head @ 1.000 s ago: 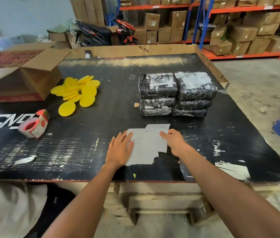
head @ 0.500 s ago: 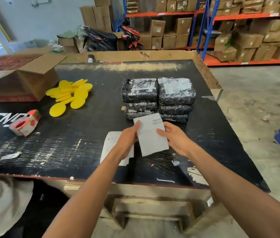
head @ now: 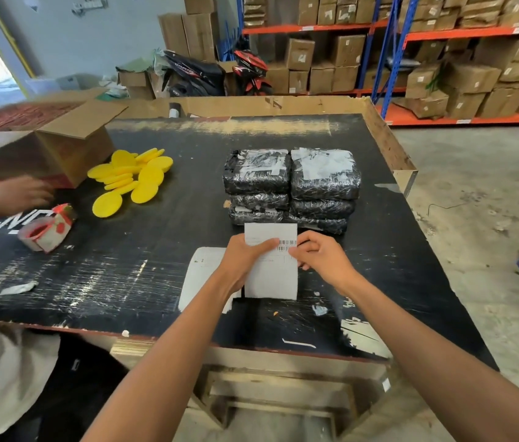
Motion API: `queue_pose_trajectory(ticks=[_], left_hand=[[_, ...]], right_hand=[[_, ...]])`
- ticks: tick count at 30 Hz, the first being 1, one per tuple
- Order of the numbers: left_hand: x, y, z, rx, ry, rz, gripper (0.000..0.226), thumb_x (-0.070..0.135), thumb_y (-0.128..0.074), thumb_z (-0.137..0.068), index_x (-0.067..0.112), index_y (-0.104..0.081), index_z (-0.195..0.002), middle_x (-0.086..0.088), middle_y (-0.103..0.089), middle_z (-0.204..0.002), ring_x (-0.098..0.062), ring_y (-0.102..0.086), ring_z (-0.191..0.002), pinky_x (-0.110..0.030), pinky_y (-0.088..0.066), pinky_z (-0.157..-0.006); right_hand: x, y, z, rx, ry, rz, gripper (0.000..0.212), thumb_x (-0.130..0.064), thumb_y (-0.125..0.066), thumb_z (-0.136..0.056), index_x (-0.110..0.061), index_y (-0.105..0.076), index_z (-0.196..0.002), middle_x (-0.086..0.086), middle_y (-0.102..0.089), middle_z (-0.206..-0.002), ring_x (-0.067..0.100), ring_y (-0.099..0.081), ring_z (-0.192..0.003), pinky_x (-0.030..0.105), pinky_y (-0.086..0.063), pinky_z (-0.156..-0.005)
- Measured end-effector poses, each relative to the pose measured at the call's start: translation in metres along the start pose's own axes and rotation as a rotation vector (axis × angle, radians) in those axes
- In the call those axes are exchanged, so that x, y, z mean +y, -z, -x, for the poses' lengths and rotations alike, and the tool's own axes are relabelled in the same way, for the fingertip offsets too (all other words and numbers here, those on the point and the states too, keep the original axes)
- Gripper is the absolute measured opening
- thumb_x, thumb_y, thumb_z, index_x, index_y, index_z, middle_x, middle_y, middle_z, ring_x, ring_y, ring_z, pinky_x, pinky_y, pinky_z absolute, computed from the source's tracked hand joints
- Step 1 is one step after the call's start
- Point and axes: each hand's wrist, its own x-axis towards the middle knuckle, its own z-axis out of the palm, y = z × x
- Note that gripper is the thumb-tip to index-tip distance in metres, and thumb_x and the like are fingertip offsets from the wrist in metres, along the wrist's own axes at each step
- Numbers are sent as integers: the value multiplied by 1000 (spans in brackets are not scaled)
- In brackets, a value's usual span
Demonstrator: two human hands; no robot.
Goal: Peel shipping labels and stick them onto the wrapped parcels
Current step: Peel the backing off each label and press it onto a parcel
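Both hands pinch one label [head: 272, 275] above table [head: 124, 282]: left hand [head: 245, 263] fingers curled on left edge, right hand [head: 323, 256] pinching right edge by barcode. Parcels [head: 291, 186] stacked just behind.

Your left hand [head: 245, 260] and right hand [head: 322, 260] pinch a white label [head: 272, 279] upright above the black table [head: 143, 250], just before the stacked wrapped parcels [head: 290, 186]. Yellow discs [head: 130, 180], a tape roll [head: 46, 231] and an open box [head: 44, 145] lie left.
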Motion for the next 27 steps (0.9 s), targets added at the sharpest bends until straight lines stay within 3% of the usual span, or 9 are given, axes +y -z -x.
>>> queue_pose_trajectory(ticks=[4,10,16,27], left_hand=[[15,11,-9,-30,-41,-62,17,9,-83,-79,8,-75,-94,-10,-79,-94,-24,-75,-84,-37,-60,-75],[26,22,-18,-72,-46,-113,19,12,-83,-79,8,-75,-96,-9,-79,-96,-24,-76,-85,-38,-62,-78],[30,28,-22,-93,-40,-125,20,12,-83,-79,8,-74,-97,-8,-79,-96,-23,-75,-84,-38,-62,-78],[31,27,-23,-133,-33,-106,27,12,-83,-79,4,-74,-103,-8,-79,-96,-21,-76,-83,-35,-61,-74]], right_hand=[[-10,-6,-2,15,45,31,11,-24,-61,-99,-18,-71,-102,1,-77,-82,13,-70,-68,25,-56,-66],[-15,-17,-9,114,64,10,17,-17,-53,-103,-12,-70,-100,3,-76,-88,22,-71,-70,30,-56,-64],[-22,-22,-7,149,81,58,14,-14,-56,-101,-11,-69,-98,5,-75,-89,17,-69,-65,26,-55,-60],[-31,-17,-3,140,74,112,14,-15,-58,-98,-19,-69,-90,-8,-73,-74,5,-64,-64,22,-51,-62]])
